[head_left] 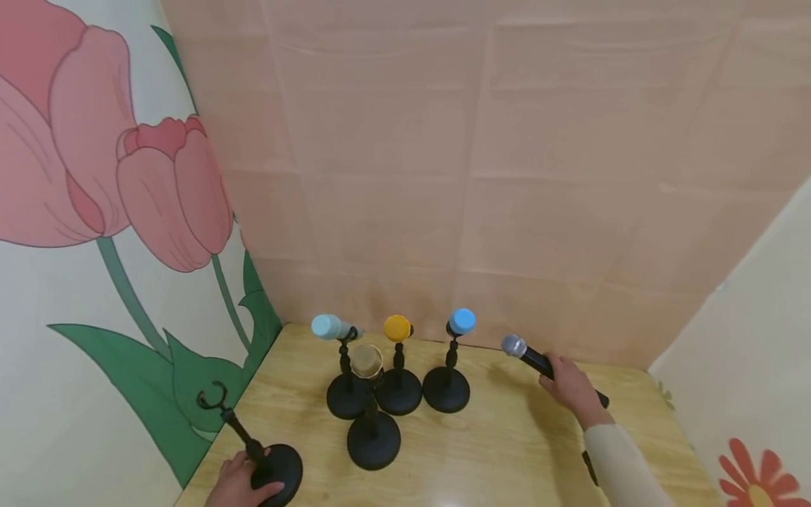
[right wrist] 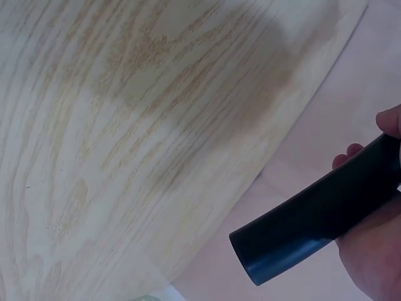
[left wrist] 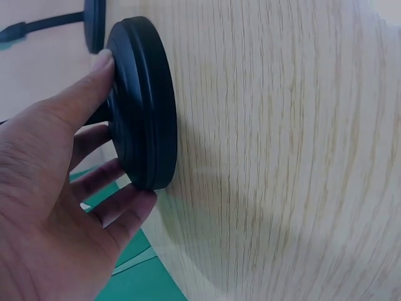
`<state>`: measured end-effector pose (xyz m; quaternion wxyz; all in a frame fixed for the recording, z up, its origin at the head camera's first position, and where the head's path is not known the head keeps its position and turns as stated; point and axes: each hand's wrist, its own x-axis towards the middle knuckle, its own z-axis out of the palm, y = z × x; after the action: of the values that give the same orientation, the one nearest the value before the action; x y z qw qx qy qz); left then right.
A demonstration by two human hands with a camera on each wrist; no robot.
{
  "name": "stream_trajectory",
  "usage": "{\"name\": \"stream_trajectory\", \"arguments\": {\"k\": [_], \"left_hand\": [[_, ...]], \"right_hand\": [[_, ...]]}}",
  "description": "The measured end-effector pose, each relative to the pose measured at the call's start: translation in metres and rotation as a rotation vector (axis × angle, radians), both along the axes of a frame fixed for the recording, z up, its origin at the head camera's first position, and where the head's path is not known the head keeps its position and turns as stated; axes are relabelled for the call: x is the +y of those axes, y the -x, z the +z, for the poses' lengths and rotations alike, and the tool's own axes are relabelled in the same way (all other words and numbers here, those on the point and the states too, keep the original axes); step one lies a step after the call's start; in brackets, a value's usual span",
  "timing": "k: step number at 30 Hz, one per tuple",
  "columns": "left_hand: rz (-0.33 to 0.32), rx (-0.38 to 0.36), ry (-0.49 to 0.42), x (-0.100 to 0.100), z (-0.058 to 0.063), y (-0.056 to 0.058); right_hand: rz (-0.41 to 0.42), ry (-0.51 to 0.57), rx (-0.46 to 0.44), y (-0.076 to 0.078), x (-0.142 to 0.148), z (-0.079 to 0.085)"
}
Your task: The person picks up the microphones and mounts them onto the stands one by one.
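My left hand grips a black desktop microphone stand by its round base, at the table's near left. The stand leans to the left, and its clip holds no microphone. In the left wrist view, thumb and fingers curl round the base, which is close over the wood. On the right side, my right hand holds a black microphone with a silver mesh head above the table. Its dark handle end sticks out past the palm in the right wrist view.
Several black stands hold microphones near the middle: light blue, yellow, blue and, in front, gold. A small dark object is partly hidden by my right sleeve. Walls border the wooden table behind and on both sides.
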<state>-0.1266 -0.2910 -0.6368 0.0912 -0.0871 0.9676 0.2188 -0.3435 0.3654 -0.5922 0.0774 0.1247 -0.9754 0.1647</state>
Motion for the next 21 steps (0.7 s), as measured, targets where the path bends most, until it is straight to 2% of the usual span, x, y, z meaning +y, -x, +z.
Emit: {"name": "stream_trajectory", "arguments": {"k": [6,11,15,21], "left_hand": [[-0.051,0.011,-0.011,0.005,0.003,0.004],[-0.058,-0.022,-0.017,0.009,0.001,0.004],[-0.081,0.001,-0.020,0.011,0.001,0.003],[-0.076,-0.030,-0.056,0.017,0.002,0.001]], "right_hand": [[-0.003,0.073,-0.018,-0.010,-0.006,0.005],[-0.007,0.154,-0.049,-0.019,-0.016,0.005],[-0.033,0.196,-0.074,-0.026,-0.020,0.003],[-0.054,0.229,-0.059,-0.037,-0.025,0.008]]}}
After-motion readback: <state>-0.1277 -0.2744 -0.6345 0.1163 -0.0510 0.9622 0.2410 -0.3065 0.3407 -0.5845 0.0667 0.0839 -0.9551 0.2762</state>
